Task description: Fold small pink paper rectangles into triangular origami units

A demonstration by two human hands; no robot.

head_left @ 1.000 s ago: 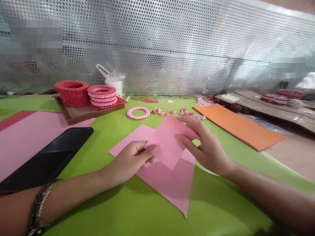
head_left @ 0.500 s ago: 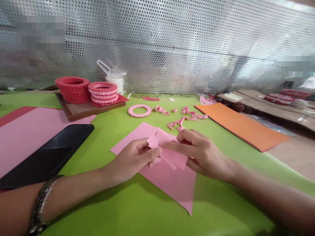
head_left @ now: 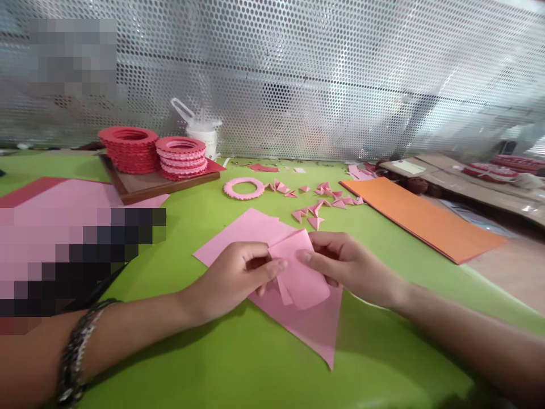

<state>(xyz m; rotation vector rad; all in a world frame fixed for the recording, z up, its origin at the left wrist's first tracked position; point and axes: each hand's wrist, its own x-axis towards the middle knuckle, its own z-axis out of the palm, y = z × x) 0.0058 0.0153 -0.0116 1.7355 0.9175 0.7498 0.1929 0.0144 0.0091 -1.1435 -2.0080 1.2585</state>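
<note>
Between both hands are small pink paper pieces [head_left: 304,278], loosely stacked or folded, held above a larger pink sheet [head_left: 298,318] on the green table. My left hand [head_left: 236,275] pinches their left edge, thumb on top and fingers underneath. On the right side, my right hand [head_left: 347,261] grips them with its thumb on the face and the other fingers behind. How many layers there are I cannot tell. Just beyond the hands lie small folded pink paper triangles [head_left: 315,210] and a pink paper ring [head_left: 244,188].
At the back left a brown tray [head_left: 170,187] carries stacks of red and pink paper rings [head_left: 182,159]. Behind it stands a white cup [head_left: 205,139]. An orange sheet [head_left: 421,218] lies right, near cardboard [head_left: 443,176]. Pink sheets [head_left: 76,199] lie left. Perforated metal [head_left: 298,85] closes the back.
The right thumb now presses on the pink paper where the index finger was stretched across it. The paper has turned more upright, showing a broader smooth face.
</note>
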